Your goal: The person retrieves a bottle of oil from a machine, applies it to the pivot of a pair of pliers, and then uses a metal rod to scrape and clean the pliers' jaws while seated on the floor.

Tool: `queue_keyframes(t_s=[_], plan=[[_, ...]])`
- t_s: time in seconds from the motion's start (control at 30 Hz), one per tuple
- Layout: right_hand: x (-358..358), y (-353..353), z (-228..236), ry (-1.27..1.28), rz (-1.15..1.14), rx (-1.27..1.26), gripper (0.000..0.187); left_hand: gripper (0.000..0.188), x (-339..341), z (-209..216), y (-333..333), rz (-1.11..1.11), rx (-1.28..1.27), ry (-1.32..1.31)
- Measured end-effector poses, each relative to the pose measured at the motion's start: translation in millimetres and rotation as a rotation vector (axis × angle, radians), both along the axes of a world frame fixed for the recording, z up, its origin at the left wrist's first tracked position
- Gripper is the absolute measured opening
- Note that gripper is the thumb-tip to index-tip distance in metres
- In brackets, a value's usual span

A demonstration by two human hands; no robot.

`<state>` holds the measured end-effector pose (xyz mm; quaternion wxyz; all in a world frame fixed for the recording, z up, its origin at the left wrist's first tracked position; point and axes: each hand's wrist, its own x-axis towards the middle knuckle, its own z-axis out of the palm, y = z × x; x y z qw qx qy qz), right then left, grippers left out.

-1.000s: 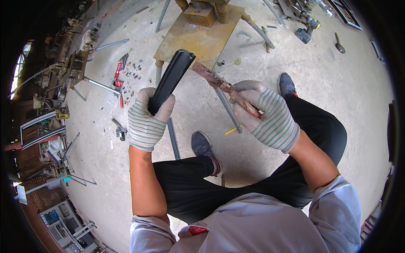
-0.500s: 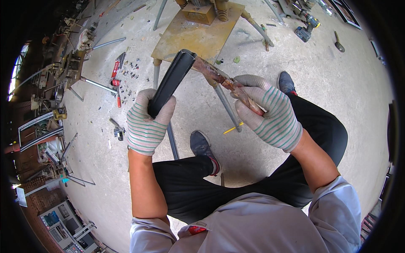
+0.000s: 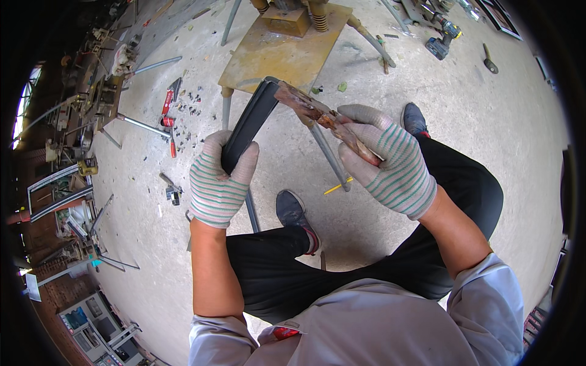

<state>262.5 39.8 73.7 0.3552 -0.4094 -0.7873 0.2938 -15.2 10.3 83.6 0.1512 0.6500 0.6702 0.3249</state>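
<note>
My left hand (image 3: pixel 221 183), in a white glove with green stripes, is closed round the lower part of a black grooved profile bar (image 3: pixel 251 121). The bar slants up to the right. In the matching glove, my right hand (image 3: pixel 390 160) grips a brown, stained flat stick (image 3: pixel 314 113) with a rough, blotchy surface. The stick's far end meets the upper end of the bar; whether it presses on the edge or lies just behind it, I cannot tell. Both pieces are held above the floor, in front of my knees.
A yellowish metal stand (image 3: pixel 262 58) with legs is just beyond my hands. A red-handled tool (image 3: pixel 169 100) and dark scraps lie on the floor at left, a yellow pencil-like stick (image 3: pixel 337 186) between my feet. A cordless drill (image 3: pixel 444 39) and a hammer (image 3: pixel 489 59) lie far right.
My left hand has shifted slightly right with the black bar, whose upper end sits a little lower. The stick's far end has moved slightly left against it; my right hand has barely moved.
</note>
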Motion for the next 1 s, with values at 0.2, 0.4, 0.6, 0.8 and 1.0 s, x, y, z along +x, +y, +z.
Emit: queue_keyframes(t_s=[0.2,0.4,0.6,0.8,1.0], plan=[[-0.3,1.5,-1.1,-0.004,-0.01,0.055,0.029,0.03,-0.6,-4.3,1.4,-0.01,0.006,0.023],[-0.3,2.0,-0.7,-0.025,-0.015,0.041,0.03,0.032,3.0,-2.0,1.8,0.014,-0.027,0.049],[-1.4,3.0,-2.5,-0.04,-0.022,0.069,0.029,0.034,-1.2,-5.0,-1.0,-0.03,0.012,-0.042],[-5.3,8.7,-7.1,0.025,-0.029,0.232,0.025,0.044,-9.7,-12.5,-3.1,-0.052,-0.088,-0.136],[-10.6,7.3,-22.6,0.29,-0.09,0.101,0.035,0.045,-12.7,-19.4,-4.9,-0.043,0.003,-0.112]])
